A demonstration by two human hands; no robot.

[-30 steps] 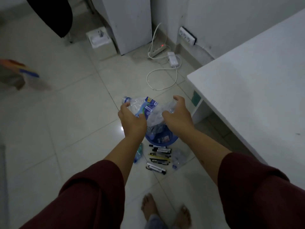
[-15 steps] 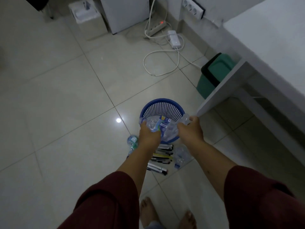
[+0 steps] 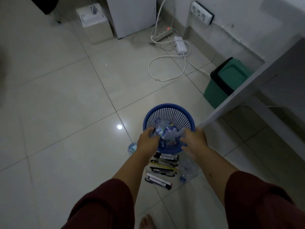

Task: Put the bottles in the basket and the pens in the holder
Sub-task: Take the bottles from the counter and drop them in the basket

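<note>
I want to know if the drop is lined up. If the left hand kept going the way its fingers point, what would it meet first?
Probably the crushed bottle its fingers already touch, over the blue basket; past that, the basket's mesh. Depth is unclear from above.

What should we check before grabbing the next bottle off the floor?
1. Crumpled clear plastic bottle with the blue label is inside the round blue mesh basket: ok, it sits within the rim.
2. Left hand has let go of it: cannot tell, the fingers sit right against it.
3. Right hand is free: ok, open and holding nothing.
4. Bottles left on the floor: not ok, a crushed clear bottle lies right of the pens and a small blue-capped one left of the basket.
5. Pile of black and white pens is put away: not ok, and no holder is in view.
</note>
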